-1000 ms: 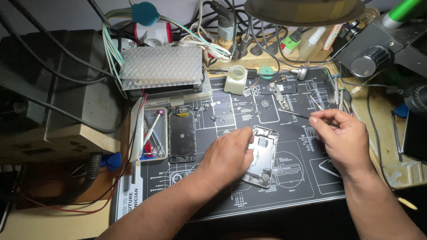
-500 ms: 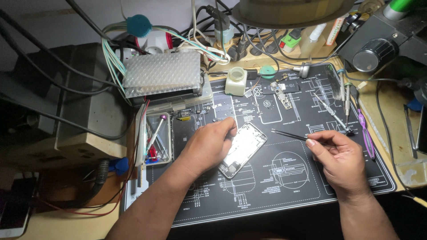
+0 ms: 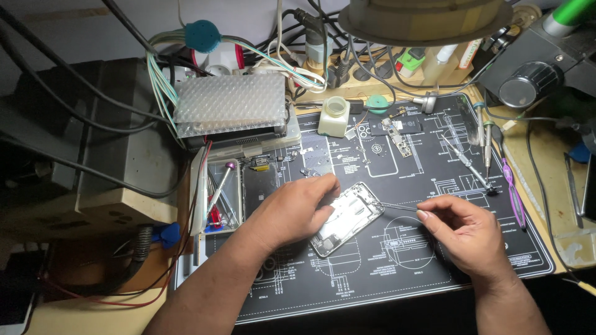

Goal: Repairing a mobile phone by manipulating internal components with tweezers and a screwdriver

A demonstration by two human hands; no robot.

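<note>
**Tweezers meet open phone on a crowded repair mat**

Phone chassis [image 3: 349,217], opened and lying tilted near the middle of the black printed work mat [image 3: 397,273], is steadied under the left hand [image 3: 295,211], whose fingers press flat on its left edge. The right hand [image 3: 469,232], at three o'clock from the phone, pinches thin metal tweezers [image 3: 397,206] between thumb and fingers, tips touching the frame's upper right corner.

The frame looks light, stiff and thin, with exposed inner parts likely to be fragile; its bare metal rim seems the safest place to grip, and it may slide on the mat unless held down.

At twelve o'clock from the phone sit a small white jar [image 3: 333,116] and loose circuit boards [image 3: 397,133]. At ten o'clock a clear tray [image 3: 221,195] holds screwdrivers, with a bubble-wrapped box [image 3: 230,107] beyond it. More hand tools [image 3: 487,149] lie at two o'clock, under a lamp shade [image 3: 428,18] and microscope knob [image 3: 523,84].
</note>
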